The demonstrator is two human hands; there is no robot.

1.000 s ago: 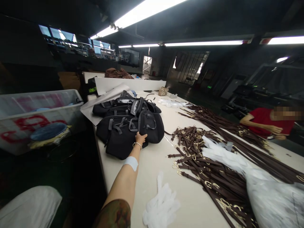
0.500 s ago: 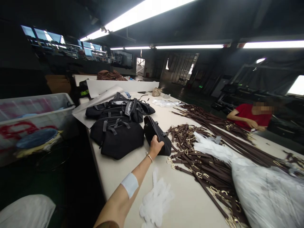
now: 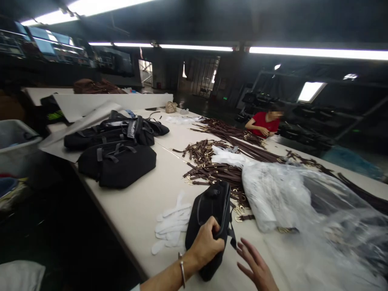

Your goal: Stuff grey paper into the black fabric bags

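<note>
My left hand [image 3: 209, 242] grips a small black bag [image 3: 209, 206] by its upper side, near the zipper edge. The bag stands tilted on the table [image 3: 142, 210], with a short strap dangling at its right. Just right of it, my right hand [image 3: 256, 262] is open, fingers spread, touching nothing. White gloves [image 3: 172, 224] lie on the table left of the held bag, partly hidden by it. Brown straps with gold-coloured hooks [image 3: 218, 169] lie piled behind it.
More black bags [image 3: 127, 163] lie at the table's left. Clear plastic bags [image 3: 273, 190] cover much of the right side. Across the table sits a person in red [image 3: 262, 123]. A plastic bin [image 3: 18, 141] stands beyond the left edge.
My left hand has drawn the black bag off the spot beside the other bags and nearer to me. My right hand has come into view. The camera has turned right.
</note>
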